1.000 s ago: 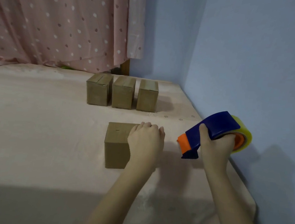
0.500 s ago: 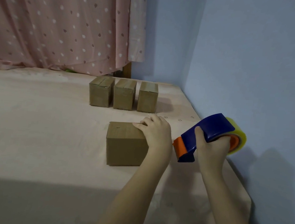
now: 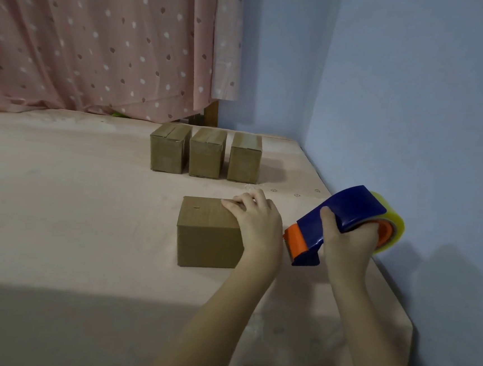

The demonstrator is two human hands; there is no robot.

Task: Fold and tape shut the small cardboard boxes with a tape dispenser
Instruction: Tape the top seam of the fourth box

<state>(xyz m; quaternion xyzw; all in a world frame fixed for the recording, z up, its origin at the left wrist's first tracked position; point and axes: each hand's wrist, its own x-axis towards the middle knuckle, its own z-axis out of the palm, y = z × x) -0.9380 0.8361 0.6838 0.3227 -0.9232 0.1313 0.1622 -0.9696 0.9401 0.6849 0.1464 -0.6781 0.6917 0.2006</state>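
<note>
While the left hand (image 3: 255, 223) rested on the right end of a closed box (image 3: 206, 232), fingers curled over its top edge, it seemed to be steadying the box for taping. Just right of it, the right hand (image 3: 346, 244) gripped a dispenser (image 3: 345, 221), fingers wrapped round the blue body and clear roll, with the orange cutter end pointing at the box but not touching it; that pose suggested tape was about to be laid. No tape showed on this box. Three boxes (image 3: 206, 156) stood in a row farther back, close together, with shiny strips along their tops, probably finished and set aside. Everything sat on a pale pink cloth surface (image 3: 71, 211) in a corner between blue walls (image 3: 416, 110), with a pink spotted curtain (image 3: 101, 39) behind
</note>
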